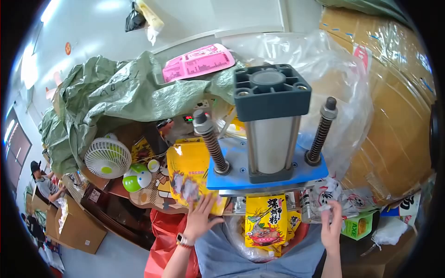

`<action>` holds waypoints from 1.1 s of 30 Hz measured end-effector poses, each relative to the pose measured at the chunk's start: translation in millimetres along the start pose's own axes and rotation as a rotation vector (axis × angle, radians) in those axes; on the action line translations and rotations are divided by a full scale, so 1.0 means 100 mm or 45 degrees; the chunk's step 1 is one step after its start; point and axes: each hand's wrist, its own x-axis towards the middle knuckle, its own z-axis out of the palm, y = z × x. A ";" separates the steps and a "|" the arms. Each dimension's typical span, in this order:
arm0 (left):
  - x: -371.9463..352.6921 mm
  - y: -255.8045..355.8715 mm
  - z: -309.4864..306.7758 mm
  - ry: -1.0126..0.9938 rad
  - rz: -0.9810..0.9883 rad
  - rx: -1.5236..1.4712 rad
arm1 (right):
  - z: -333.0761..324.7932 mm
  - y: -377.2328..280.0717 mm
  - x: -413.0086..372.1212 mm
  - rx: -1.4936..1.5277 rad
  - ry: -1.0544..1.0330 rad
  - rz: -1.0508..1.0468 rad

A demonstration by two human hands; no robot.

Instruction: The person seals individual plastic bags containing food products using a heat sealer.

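My left hand [200, 222], a watch on its wrist, lies with fingers spread on the lower part of a yellow printed packet [187, 160]. To the right, my right hand [330, 227] is raised with fingers extended and apart, its fingertips at the edge of a silver-and-white printed packet [320, 199]. Between my hands stands a press with a grey cylinder [272, 143] on a blue plate [232, 157] and a spring-loaded bolt at either side. Below the plate hangs a yellow packet with black lettering [266, 222], over more yellow packets near my lap.
A white fan [107, 157] and a green-and-white round object [136, 178] stand on the left. Green woven sheeting [111, 88] carries a pink printed sheet [199, 62]. Large cardboard [394, 143] and a green box [359, 226] are at right. Another person [46, 185] is far left.
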 end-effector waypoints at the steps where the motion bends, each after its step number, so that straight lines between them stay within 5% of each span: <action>1: -0.07 0.02 -0.04 0.054 0.084 -0.023 | -0.03 -0.11 -0.07 0.241 -0.054 0.093; 4: -0.22 -0.16 0.08 0.113 -0.086 -0.298 | -0.17 -0.36 -0.10 0.004 -0.229 -0.113; 5: -0.14 -0.10 0.00 0.308 0.001 -0.175 | -0.14 -0.46 -0.05 -0.143 -0.131 -0.288; 8: 0.04 -0.07 0.03 0.345 -0.094 0.019 | -0.13 -0.32 0.06 -0.510 0.007 -0.498; 11: 0.25 -0.14 0.32 0.322 -0.086 0.120 | -0.13 -0.19 -0.02 -0.487 -0.133 -0.337; 14: 0.10 0.07 0.24 0.591 -0.089 0.033 | -0.32 -0.11 -0.35 -0.272 -0.302 -0.271; 16: -0.39 0.13 0.54 0.593 -0.422 -0.259 | -0.38 0.10 -0.54 -0.300 -0.518 -0.170; 17: -0.58 0.24 0.69 0.488 -0.553 -0.468 | -0.38 0.41 -0.65 -0.296 -0.507 -0.160; 19: -0.73 0.65 0.90 0.193 -0.740 -0.523 | -0.27 1.21 -0.84 0.016 -0.620 0.471; 21: -0.85 0.84 1.19 -0.079 -0.764 -0.167 | -0.05 1.76 -0.79 -0.139 -0.365 0.594; 22: -0.94 0.83 1.42 -0.174 -0.737 0.036 | 0.11 2.25 -0.80 -0.263 -0.227 0.338; 23: -0.95 0.81 1.48 -0.209 -0.727 0.007 | 0.24 2.66 -0.82 -0.382 -0.087 0.080; 25: -0.99 0.79 1.50 -0.126 -0.703 -0.093 | 0.38 2.85 -0.78 0.370 -0.313 0.652; 26: -0.94 0.78 1.49 -0.036 -0.660 -0.189 | 0.47 3.24 -0.89 0.370 -0.359 0.709; 27: -0.95 0.76 1.45 0.262 -0.482 -0.322 | 0.48 3.27 -0.95 0.235 -0.304 0.751; 28: -0.97 0.73 1.32 0.237 -0.603 -0.504 | 0.56 3.25 -0.91 0.116 -0.231 0.781; 29: -0.96 0.72 1.16 0.209 -0.711 -0.689 | 0.56 3.24 -0.86 -0.462 -0.253 0.520; 31: -0.97 0.79 0.88 0.277 -0.905 -1.189 | 0.50 2.93 -0.86 -0.679 -0.239 0.320; 33: -1.03 0.61 0.81 0.445 -0.858 -1.073 | 0.22 2.38 -0.94 -0.946 -0.354 0.088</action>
